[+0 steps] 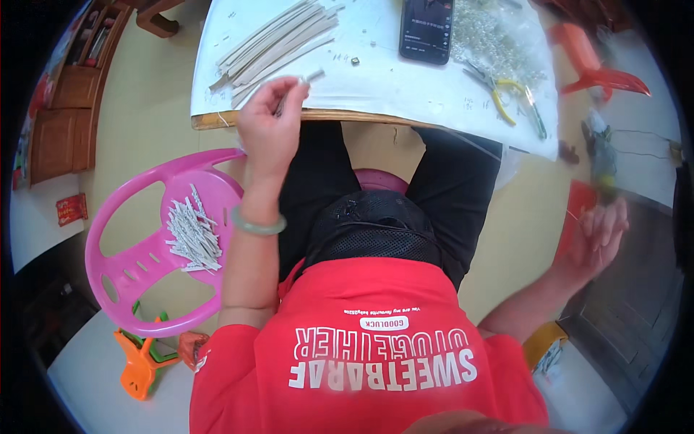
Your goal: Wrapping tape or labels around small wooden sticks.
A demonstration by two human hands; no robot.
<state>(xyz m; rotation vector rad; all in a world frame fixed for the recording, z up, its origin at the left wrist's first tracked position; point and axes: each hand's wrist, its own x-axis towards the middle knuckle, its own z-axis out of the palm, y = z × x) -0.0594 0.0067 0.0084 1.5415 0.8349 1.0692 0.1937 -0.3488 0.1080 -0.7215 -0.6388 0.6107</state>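
My left hand [271,119] is over the table's near edge, its thumb and fingers pinched on a short thin grey stick [315,74]. A jade-coloured bangle is on that wrist. Just beyond it lies a bundle of long flat beige strips [278,43] on the white-covered table [376,90]. My right hand [600,231] is held out far to the right, away from the table. Its fingers are curled together and slightly blurred; a faint thread seems to run near them, but I cannot make out what they hold.
A pink plastic chair [137,188] at left carries a pile of short white patterned sticks [194,235]. On the table are a phone [425,32], clear beads [499,43] and yellow-handled pliers [502,105]. Red stools [603,76] stand at right, an orange-green plastic item [137,365] lower left.
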